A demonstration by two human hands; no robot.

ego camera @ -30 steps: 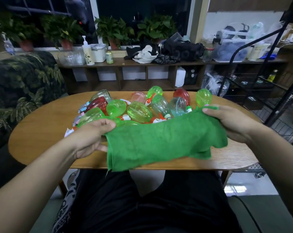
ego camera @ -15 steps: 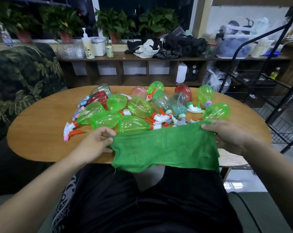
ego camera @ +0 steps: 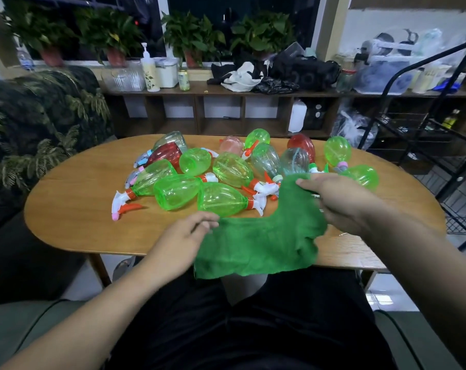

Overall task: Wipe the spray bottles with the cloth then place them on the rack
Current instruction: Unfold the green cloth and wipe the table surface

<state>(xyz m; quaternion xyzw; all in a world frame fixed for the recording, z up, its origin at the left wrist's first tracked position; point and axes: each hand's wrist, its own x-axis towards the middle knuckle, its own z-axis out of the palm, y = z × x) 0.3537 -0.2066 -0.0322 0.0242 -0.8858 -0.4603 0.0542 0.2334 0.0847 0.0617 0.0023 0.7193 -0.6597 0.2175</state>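
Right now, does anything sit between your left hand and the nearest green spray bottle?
Nothing visible blocks it. The nearest green spray bottle lies on its side just beyond the left hand, with only bare table between. But the left hand pinches the green cloth, which the right hand also holds, so it isn't free.

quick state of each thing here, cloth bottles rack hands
green cloth, spread, held by both hands at the near edge of the table
spray bottles, lying in a heap on the table, none held
rack, no spray bottle seen on it
left hand, pinches the cloth's left edge
right hand, grips the cloth's raised corner
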